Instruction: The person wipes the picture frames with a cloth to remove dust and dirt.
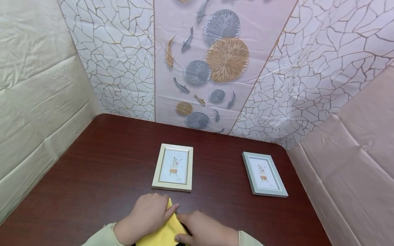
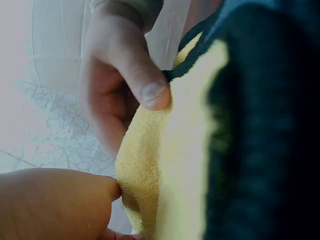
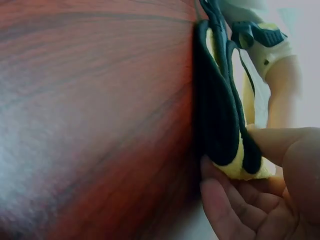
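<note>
A folded yellow cloth (image 1: 164, 235) with dark edging lies at the table's near edge in the head view. My left hand (image 1: 150, 212) grips its upper left part, thumb laid across the top. On the cloth's right side, my right hand (image 1: 205, 229) pinches the edge between thumb and fingers. In the right wrist view the cloth (image 3: 247, 157) shows stacked layers with dark borders, and the right hand's fingers (image 3: 225, 210) are tucked under the fold. The left wrist view has the yellow fabric (image 2: 142, 165) between both hands. The cloth's lower part is cut off in the head view.
A cream picture frame (image 1: 189, 167) lies flat just beyond the hands. Farther right lies a grey-green picture frame (image 1: 250, 177). Both stand on a dark red wooden table (image 1: 101, 164), with patterned fabric (image 1: 123, 61) hanging behind and plain fabric at the sides.
</note>
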A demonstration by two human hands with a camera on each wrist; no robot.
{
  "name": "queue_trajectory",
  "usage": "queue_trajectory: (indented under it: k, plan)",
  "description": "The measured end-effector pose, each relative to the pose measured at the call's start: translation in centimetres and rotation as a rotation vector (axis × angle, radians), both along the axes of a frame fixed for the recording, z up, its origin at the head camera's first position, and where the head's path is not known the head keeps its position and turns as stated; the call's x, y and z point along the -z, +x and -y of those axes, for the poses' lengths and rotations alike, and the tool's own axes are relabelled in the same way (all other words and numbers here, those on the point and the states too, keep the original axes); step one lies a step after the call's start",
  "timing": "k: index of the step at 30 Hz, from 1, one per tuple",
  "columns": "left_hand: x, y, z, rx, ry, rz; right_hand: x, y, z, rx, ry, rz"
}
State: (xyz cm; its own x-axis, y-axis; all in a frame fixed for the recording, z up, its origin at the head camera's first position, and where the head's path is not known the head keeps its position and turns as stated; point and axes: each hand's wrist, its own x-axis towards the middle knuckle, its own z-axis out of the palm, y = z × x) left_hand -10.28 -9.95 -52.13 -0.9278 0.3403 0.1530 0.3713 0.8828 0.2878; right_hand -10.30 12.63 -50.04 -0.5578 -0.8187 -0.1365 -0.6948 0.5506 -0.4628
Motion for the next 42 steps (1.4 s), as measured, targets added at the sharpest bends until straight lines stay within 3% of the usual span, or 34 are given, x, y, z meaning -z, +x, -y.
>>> queue_trajectory:
  k: [5,12,18,27,31,36,42]
  plan:
    - [-0.1,-0.4,0.3,0.007,0.029,0.022,0.1,0.2,0.3,-0.017,0.003,-0.01]
    - [0.1,-0.3,1.5,0.055,0.06,-0.058,0.1,-0.1,0.1,-0.057,-0.049,0.003]
    - [-0.1,0.1,1.9,0.072,0.043,-0.08,-0.3,-0.5,-0.5,-0.067,-0.059,0.018]
    - [-0.1,0.3,1.6,0.092,0.092,-0.137,-0.9,-0.9,-2.1,-0.059,-0.078,-0.054]
    - [-0.6,0.0,1.6,0.058,0.098,-0.155,-1.2,-1.4,-3.2,0.008,-0.043,-0.036]
    - [-1.4,-0.7,2.0,-0.036,0.096,-0.202,-1.2,-2.2,-4.7,0.111,-0.006,0.033]
    - [-2.0,-2.0,2.9,-0.085,0.135,-0.197,-0.6,-2.6,-6.0,0.158,0.004,0.061]
